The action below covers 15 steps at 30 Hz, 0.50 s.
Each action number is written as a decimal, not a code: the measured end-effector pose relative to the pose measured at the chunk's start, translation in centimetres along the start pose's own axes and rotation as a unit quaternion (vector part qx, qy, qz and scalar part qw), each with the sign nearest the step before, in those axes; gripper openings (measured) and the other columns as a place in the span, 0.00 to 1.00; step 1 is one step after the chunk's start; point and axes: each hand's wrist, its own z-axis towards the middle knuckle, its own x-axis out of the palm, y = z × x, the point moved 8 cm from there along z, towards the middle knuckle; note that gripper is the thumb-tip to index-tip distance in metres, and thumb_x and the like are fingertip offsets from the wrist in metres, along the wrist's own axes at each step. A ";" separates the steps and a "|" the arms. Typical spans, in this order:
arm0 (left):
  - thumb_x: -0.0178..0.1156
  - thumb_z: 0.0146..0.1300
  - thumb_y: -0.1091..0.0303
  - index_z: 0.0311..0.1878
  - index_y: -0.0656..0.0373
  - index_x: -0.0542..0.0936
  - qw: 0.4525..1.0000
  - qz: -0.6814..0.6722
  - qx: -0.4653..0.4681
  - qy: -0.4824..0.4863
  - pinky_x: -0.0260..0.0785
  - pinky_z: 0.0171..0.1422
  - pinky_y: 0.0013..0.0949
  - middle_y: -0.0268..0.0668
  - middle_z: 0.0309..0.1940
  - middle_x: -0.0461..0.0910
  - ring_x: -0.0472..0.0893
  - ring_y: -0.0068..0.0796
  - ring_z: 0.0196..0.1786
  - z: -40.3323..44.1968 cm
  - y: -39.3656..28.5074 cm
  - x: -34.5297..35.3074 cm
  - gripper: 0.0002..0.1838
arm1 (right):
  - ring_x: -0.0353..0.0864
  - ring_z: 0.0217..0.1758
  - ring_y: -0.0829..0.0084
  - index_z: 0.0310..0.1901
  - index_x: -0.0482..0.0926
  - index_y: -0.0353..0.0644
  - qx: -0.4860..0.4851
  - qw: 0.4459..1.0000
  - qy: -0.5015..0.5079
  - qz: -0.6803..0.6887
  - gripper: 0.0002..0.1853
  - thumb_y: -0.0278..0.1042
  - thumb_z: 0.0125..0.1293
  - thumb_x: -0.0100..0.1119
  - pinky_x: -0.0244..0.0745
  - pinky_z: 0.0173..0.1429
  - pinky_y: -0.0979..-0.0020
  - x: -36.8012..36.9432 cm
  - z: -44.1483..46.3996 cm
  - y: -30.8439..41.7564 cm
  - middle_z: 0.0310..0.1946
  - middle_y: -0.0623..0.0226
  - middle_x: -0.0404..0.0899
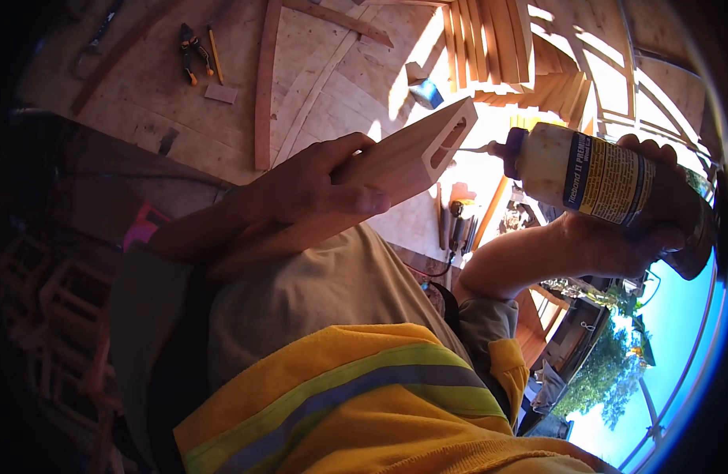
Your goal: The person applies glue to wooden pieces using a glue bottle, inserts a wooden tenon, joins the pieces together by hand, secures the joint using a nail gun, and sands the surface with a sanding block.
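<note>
My left hand point(324, 182) is closed around a pale wooden piece point(407, 154), which slants up to the right across my front. Its end face shows an elongated slot. On the right, my right hand point(656, 205) grips a glue bottle point(589, 174) with a dark blue and yellow label, tipped on its side. The bottle's nozzle points left at the slotted end, and a thin strand of glue seems to reach from its tip into the slot.
Pliers point(193, 55), a pencil point(215, 54) and a small flat wood block point(221, 94) lie on the plywood surface point(332, 103). A long wooden strip point(267, 87) crosses it. Stacked wooden pieces point(490, 39) stand at the top right, near a blue tape roll point(427, 94).
</note>
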 end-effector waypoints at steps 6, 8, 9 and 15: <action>0.72 0.57 0.43 0.64 0.66 0.73 1.000 -0.008 0.000 0.003 0.72 0.57 0.36 0.46 0.47 0.82 0.81 0.35 0.50 -0.1 0.1 0.0 0.41 | 0.81 0.64 0.43 0.67 0.71 0.31 0.030 0.999 -0.036 0.027 0.38 0.64 0.74 0.52 0.78 0.68 0.43 -1.5 -0.8 -1.2 0.62 0.37 0.77; 0.72 0.58 0.44 0.64 0.66 0.73 1.000 0.012 -0.002 -0.002 0.72 0.57 0.36 0.45 0.46 0.82 0.81 0.34 0.50 -0.2 0.1 -0.2 0.41 | 0.81 0.64 0.43 0.67 0.71 0.31 0.037 0.997 -0.063 0.034 0.38 0.63 0.74 0.53 0.77 0.69 0.42 -2.0 -1.0 -1.6 0.62 0.35 0.77; 0.72 0.58 0.44 0.64 0.66 0.73 1.000 0.013 -0.002 -0.002 0.72 0.57 0.36 0.45 0.46 0.82 0.81 0.34 0.50 -0.2 0.1 -0.1 0.41 | 0.81 0.64 0.43 0.67 0.71 0.31 0.025 0.994 -0.099 -0.036 0.37 0.61 0.74 0.55 0.78 0.68 0.42 -2.4 -1.2 -1.5 0.62 0.35 0.77; 0.72 0.58 0.44 0.64 0.67 0.73 1.000 0.001 -0.007 0.005 0.72 0.56 0.35 0.45 0.46 0.82 0.81 0.33 0.49 -0.2 0.1 0.0 0.41 | 0.83 0.61 0.42 0.66 0.72 0.30 -0.005 0.993 -0.109 -0.038 0.37 0.60 0.73 0.57 0.82 0.65 0.44 -2.2 -1.3 -1.6 0.60 0.35 0.78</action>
